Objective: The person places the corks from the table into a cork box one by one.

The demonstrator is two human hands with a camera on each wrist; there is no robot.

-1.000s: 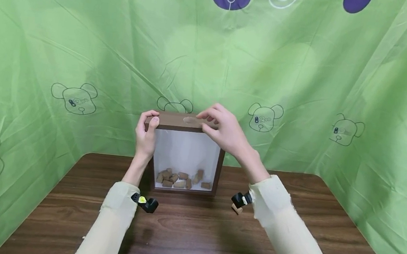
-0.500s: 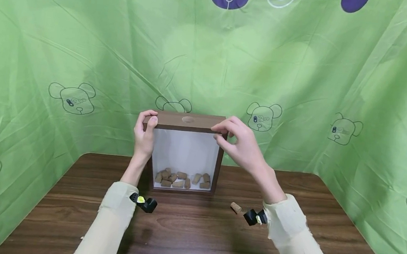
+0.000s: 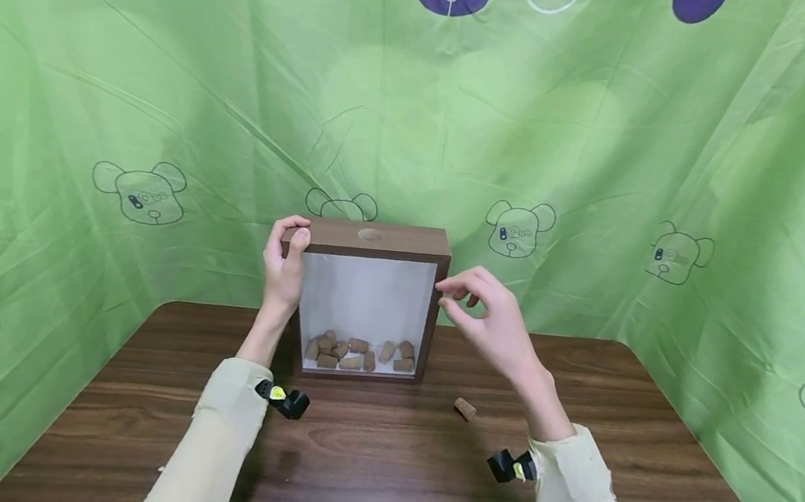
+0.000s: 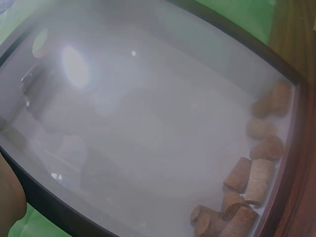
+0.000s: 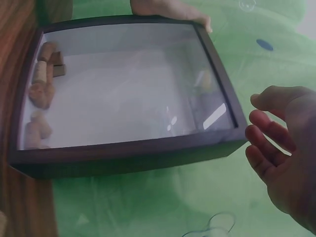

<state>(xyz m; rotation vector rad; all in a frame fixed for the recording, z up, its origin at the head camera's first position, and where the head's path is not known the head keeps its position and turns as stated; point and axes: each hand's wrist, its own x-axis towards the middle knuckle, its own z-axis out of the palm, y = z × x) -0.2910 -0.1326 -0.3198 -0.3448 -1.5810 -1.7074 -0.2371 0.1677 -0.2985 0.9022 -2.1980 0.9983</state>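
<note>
A shadow box point(image 3: 403, 244) with a brown frame and clear front stands upright on the table, a round hole point(image 3: 370, 235) in its top. Several wine corks point(image 3: 351, 363) lie along its bottom, seen closer in the left wrist view as a pile of corks point(image 4: 259, 180). My left hand point(image 3: 284, 271) grips the box's top left corner, thumb on the front and fingers over the top. Just off the right side of the frame, my right hand point(image 3: 492, 319) hangs with loosely bent fingers and nothing between them; the right wrist view shows the same hand point(image 5: 281, 143) beside the frame.
One loose cork point(image 3: 465, 409) lies on the dark wood-grain table point(image 3: 363, 462), right of the box and in front of it. Green fabric point(image 3: 417, 120) with printed bear faces rises behind and on both sides.
My right hand has moved from above the top hole to the right and down, past the box's right edge. A cork inside has tipped over to the right. My left hand keeps its grip.
</note>
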